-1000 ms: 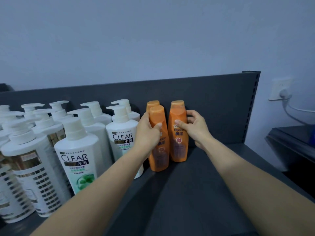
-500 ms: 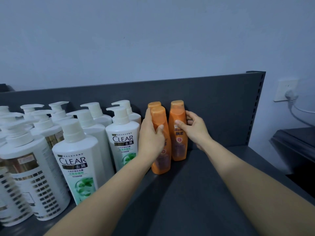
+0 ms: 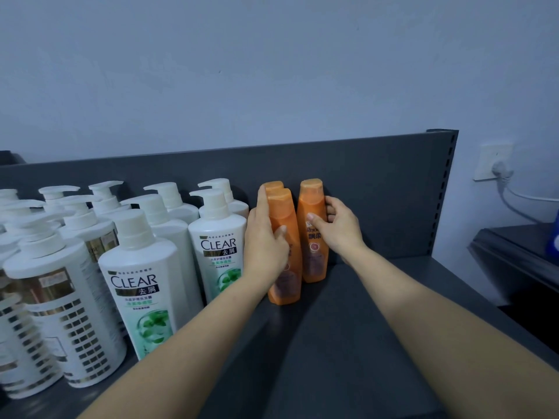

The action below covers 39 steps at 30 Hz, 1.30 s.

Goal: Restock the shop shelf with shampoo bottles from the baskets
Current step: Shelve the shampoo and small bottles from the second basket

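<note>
So the dark grey shelf (image 3: 348,343) is already packed on the left. There's a bunch of white pump bottles, the nearest ones with a gold grid pattern (image 3: 60,313), then two rows of white CLEAR bottles (image 3: 223,246) with green labels running back to the shelf's back panel (image 3: 378,176). The last CLEAR one sits just beside the orange stuff, so there's basically no gap on that side. The right half of the shelf is bare. Off to the right there's a wall socket (image 3: 491,161) with a white plug and cable (image 3: 502,173), and a dark counter (image 3: 514,252) below it.

The orange shampoo bottles stand upright near the back panel. The front orange bottle (image 3: 287,285) has another orange cap (image 3: 272,186) peeking out right behind it, and the right orange bottle (image 3: 314,261) is just beside them.

Both arms reach in from the bottom. The left hand (image 3: 264,237) is wrapped round the front orange bottle with its thumb across the front. The right hand (image 3: 338,228) grips the right orange bottle, thumb on the label and fingers curled round the far side.
</note>
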{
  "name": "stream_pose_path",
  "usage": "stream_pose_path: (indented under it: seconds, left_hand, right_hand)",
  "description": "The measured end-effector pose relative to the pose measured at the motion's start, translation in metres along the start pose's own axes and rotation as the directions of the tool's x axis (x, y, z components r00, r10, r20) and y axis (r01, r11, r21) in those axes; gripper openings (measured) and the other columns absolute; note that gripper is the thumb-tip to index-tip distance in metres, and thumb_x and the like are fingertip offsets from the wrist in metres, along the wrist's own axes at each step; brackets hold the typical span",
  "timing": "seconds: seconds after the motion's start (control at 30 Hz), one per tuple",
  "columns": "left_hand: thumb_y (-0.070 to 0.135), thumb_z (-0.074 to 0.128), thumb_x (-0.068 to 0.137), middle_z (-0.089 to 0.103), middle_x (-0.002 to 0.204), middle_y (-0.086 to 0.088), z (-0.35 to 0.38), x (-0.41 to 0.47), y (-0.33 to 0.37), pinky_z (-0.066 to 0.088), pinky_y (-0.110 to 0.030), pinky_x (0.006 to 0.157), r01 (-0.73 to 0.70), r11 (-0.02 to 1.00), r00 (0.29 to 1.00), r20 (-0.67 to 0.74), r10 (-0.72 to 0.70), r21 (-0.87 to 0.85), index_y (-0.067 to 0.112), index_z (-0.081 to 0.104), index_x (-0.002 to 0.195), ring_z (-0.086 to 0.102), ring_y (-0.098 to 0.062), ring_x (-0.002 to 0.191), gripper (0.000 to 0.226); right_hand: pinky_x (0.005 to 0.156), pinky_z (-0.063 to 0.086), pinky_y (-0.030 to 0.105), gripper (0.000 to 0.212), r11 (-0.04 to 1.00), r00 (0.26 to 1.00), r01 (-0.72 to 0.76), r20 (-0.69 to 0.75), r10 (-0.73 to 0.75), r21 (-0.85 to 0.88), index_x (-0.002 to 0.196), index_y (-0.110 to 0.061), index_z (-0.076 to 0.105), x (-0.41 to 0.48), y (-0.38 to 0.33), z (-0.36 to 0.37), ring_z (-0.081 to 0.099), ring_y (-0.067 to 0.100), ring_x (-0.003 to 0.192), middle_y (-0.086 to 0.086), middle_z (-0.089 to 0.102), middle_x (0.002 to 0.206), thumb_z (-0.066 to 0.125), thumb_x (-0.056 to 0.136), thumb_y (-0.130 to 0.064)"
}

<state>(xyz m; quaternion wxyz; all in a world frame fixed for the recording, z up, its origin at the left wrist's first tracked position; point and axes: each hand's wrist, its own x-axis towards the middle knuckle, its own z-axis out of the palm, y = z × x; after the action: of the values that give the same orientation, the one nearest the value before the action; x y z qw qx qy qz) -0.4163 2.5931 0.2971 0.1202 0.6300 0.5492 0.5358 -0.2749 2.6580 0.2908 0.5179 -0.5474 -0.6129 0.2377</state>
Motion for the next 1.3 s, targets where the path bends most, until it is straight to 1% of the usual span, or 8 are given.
stream_pose_path:
  seconds: [0.2,0.43,0.53,0.6,0.7,0.97,1.13,1.3]
  left_hand:
    - [0.003,0.056,0.091,0.041,0.136,-0.005,-0.001,-0.003,0.000,0.029,-0.018,0.097,-0.019,0.998,1.000,0.012,0.018,0.063,0.022,0.007,0.154,0.040,-0.015,0.125,0.082]
    - [0.002,0.055,0.091,0.031,0.143,-0.007,-0.001,-0.007,0.001,0.024,-0.014,0.097,-0.051,0.987,0.999,0.022,0.048,0.151,0.017,0.000,0.154,0.034,-0.018,0.129,0.085]
    - [-0.001,0.053,0.091,0.012,0.157,-0.008,-0.001,-0.011,0.000,0.015,-0.013,0.104,-0.104,0.971,0.994,0.050,0.095,0.215,0.012,-0.007,0.153,0.019,-0.019,0.142,0.087]
    - [-0.003,0.051,0.091,-0.006,0.161,-0.010,-0.001,-0.014,-0.001,0.011,-0.023,0.118,-0.156,0.954,0.987,0.073,0.141,0.258,0.008,-0.012,0.152,0.001,-0.021,0.149,0.088]
    - [-0.003,0.052,0.089,-0.015,0.160,-0.015,-0.001,-0.018,-0.004,0.007,-0.035,0.122,-0.239,0.901,0.971,0.091,0.221,0.363,0.003,-0.008,0.151,-0.009,-0.027,0.149,0.087]
    - [0.011,0.067,0.082,0.011,0.160,-0.015,-0.011,-0.056,-0.009,0.004,-0.040,0.118,-0.499,0.687,0.867,0.300,0.399,0.529,0.001,0.023,0.150,0.008,-0.030,0.149,0.082]
    - [0.022,0.075,0.077,0.042,0.147,-0.018,-0.018,-0.100,0.003,0.041,-0.046,0.101,-0.575,0.638,0.815,0.426,0.392,0.512,0.003,0.041,0.142,0.043,-0.035,0.131,0.076]
    - [0.027,0.066,0.085,0.039,0.147,-0.014,-0.018,-0.158,0.024,0.037,-0.042,0.101,-0.678,0.628,0.718,0.528,0.454,0.381,0.005,0.035,0.145,0.038,-0.033,0.132,0.071]
  right_hand:
    - [0.101,0.048,0.043,0.056,0.999,1.000,0.003,-0.014,-0.004,-0.040,0.140,-0.016,0.048,-0.002,-0.002,0.001,0.057,0.020,0.119,0.003,0.061,0.130,0.068,0.089,-0.028]
    - [0.104,0.046,0.042,0.058,0.998,1.000,-0.007,0.000,0.007,-0.066,0.144,-0.017,0.043,-0.003,-0.003,0.001,0.054,0.021,0.124,0.003,0.058,0.136,0.065,0.092,-0.028]
    - [0.106,0.044,0.040,0.059,0.996,1.000,-0.010,0.011,0.012,-0.090,0.146,-0.018,0.040,-0.002,-0.003,0.002,0.051,0.022,0.129,0.003,0.055,0.139,0.063,0.093,-0.030]
    - [0.107,0.042,0.040,0.062,0.989,1.000,-0.010,0.016,0.013,-0.148,0.149,-0.019,0.035,-0.003,-0.005,0.002,0.049,0.024,0.132,0.003,0.052,0.143,0.060,0.095,-0.033]
    - [0.112,0.036,0.041,0.068,0.965,1.000,0.005,0.028,0.003,-0.263,0.153,-0.018,0.025,-0.009,-0.006,0.000,0.040,0.026,0.139,0.005,0.043,0.151,0.057,0.096,-0.036]
    - [0.108,0.037,0.039,0.064,0.839,0.996,0.078,-0.002,-0.093,-0.538,0.149,-0.016,0.035,-0.068,0.001,-0.033,0.036,0.025,0.139,0.004,0.043,0.150,0.061,0.093,-0.035]
    - [0.109,0.034,0.040,0.056,0.705,0.984,0.071,-0.068,-0.166,-0.706,0.145,-0.013,0.042,-0.135,0.009,-0.062,0.037,0.027,0.137,0.006,0.044,0.148,0.059,0.094,-0.032]
    - [0.096,0.041,0.045,0.048,0.634,0.966,-0.007,-0.169,-0.195,-0.773,0.131,-0.006,0.057,-0.223,0.020,-0.094,0.051,0.036,0.121,0.015,0.058,0.131,0.066,0.087,-0.023]
